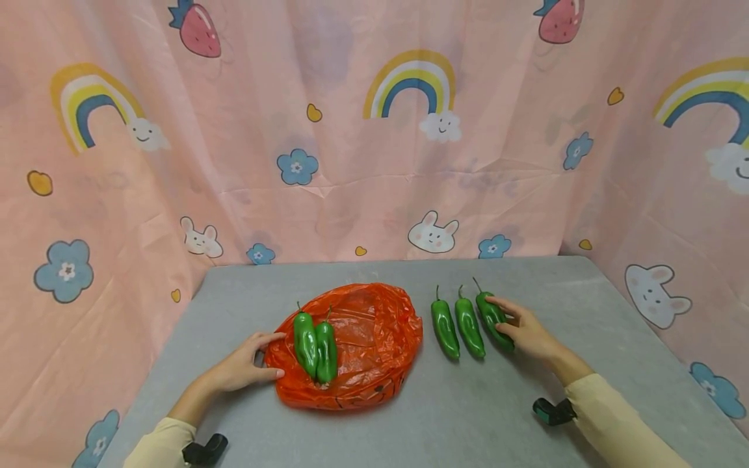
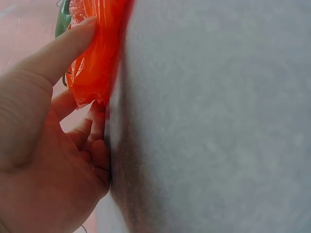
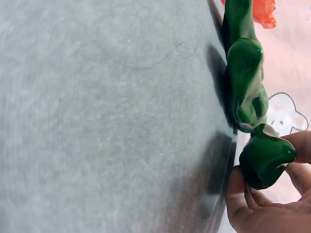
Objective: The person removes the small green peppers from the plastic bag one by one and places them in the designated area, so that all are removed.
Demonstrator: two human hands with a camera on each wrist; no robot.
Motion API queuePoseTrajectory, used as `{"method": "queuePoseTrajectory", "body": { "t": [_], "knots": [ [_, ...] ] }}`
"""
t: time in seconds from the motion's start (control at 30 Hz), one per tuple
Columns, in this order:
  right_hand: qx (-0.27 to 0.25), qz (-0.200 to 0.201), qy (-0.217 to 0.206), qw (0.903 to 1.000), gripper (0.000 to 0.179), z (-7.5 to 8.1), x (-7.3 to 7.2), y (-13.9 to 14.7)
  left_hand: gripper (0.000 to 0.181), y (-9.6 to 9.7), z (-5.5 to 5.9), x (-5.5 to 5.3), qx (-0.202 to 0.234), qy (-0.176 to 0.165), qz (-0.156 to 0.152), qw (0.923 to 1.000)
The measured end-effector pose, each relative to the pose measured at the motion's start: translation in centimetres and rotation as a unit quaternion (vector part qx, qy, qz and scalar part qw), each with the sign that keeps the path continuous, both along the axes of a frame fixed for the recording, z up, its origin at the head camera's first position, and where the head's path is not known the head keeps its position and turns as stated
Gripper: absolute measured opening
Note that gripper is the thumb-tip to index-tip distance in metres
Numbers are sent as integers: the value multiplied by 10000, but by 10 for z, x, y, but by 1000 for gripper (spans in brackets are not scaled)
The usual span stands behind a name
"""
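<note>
An orange-red plastic bag [image 1: 357, 396] lies spread on the table, and two green peppers, one [image 1: 305, 344] beside the other [image 1: 326, 354], rest on its left part. My left hand [image 1: 248, 361] is at the bag's left edge, thumb and index finger apart and touching the plastic. In the left wrist view the thumb [image 2: 73, 43] lies against the bag [image 2: 97, 68]. To the right of the bag stand three more green peppers in a row. My right hand [image 1: 529, 335] holds the rightmost pepper [image 1: 491, 318] between thumb and fingers; its blunt end [image 3: 267, 158] shows in the right wrist view.
The other two peppers of the row, left [image 1: 445, 328] and middle [image 1: 469, 328], lie close beside the held one. Beneath everything is a grey table [image 1: 456, 422]. A pink printed curtain [image 1: 363, 214] hangs behind it and along both sides.
</note>
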State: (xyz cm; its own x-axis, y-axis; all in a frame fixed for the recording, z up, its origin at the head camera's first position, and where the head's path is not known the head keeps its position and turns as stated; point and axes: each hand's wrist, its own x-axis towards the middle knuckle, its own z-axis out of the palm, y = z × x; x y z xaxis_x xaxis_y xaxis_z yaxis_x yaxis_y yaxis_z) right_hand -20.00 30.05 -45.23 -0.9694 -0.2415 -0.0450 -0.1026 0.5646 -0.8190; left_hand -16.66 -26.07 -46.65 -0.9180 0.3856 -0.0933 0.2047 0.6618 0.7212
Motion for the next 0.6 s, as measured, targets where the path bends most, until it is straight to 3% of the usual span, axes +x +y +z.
{"method": "queuePoseTrajectory", "body": {
  "t": [0.3,0.6],
  "knots": [
    [494,-172,183,9985,52,-5,-3,-1,71,0,0,0,13,-28,3,10000],
    [581,-257,23,9980,52,-5,-5,-1,72,-1,-1,-1,-35,-21,40,10000]
  ]
}}
